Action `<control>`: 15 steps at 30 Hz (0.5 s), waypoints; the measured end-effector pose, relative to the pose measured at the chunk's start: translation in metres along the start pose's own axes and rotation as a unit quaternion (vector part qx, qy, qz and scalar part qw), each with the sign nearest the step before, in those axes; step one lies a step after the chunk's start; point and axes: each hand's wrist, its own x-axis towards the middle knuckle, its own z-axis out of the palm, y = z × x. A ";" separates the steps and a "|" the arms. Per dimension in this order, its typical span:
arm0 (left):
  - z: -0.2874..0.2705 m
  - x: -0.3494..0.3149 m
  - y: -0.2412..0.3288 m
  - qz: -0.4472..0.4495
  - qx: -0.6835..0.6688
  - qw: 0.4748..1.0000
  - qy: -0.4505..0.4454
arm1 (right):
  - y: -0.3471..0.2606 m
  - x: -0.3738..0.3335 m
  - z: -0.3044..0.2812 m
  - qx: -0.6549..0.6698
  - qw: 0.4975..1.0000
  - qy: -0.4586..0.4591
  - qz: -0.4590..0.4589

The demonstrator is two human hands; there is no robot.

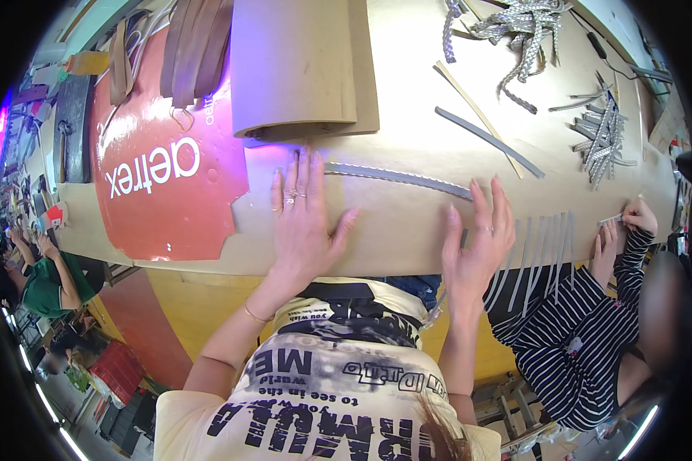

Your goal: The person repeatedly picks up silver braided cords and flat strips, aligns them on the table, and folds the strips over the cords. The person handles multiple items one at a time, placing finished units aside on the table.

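At the left, one red cardboard sheet [154,207] with white lettering is partly covered by a bundle of brown straps [196,54], too overlapped to be counted. Beside it, one curled tan sheet [292,69] is seen. The left hand [304,223] is laid flat, fingers straight and together, thumb spread wide, with nothing seen gripped; its fingertips are set at the left end of one grey strip with silver-braided edges [396,177]. That strip is stretched between both hands, its long axis run left to right, dipping nearer the body rightward. Its right end is met by the half-curled right hand [480,246]; whether it is pinched cannot be told. Farther right, two loose strips, one grey [469,128] and one cream [467,102], are crossed beneath one silver braid heap [527,34]. About seven narrow grey strips [559,246] are hung over the table edge, near one pile of short silver pieces [603,142] and a co-worker's two hands [638,217].
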 end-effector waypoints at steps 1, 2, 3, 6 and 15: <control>0.000 0.000 0.000 0.001 -0.009 1.000 0.004 | 0.000 0.003 0.000 -0.013 1.000 -0.003 -0.007; 0.000 0.000 -0.001 0.003 -0.018 1.000 0.009 | 0.000 0.005 0.001 -0.008 1.000 -0.011 -0.013; 0.000 0.000 -0.001 0.004 -0.029 0.999 0.014 | 0.001 0.008 0.002 -0.003 1.000 -0.019 -0.019; 0.001 0.000 -0.002 0.002 -0.058 0.998 0.040 | 0.004 0.013 0.006 0.004 0.999 -0.011 -0.038; -0.003 -0.001 -0.004 0.048 -0.119 0.986 0.104 | 0.014 0.021 -0.003 0.022 0.996 -0.033 -0.083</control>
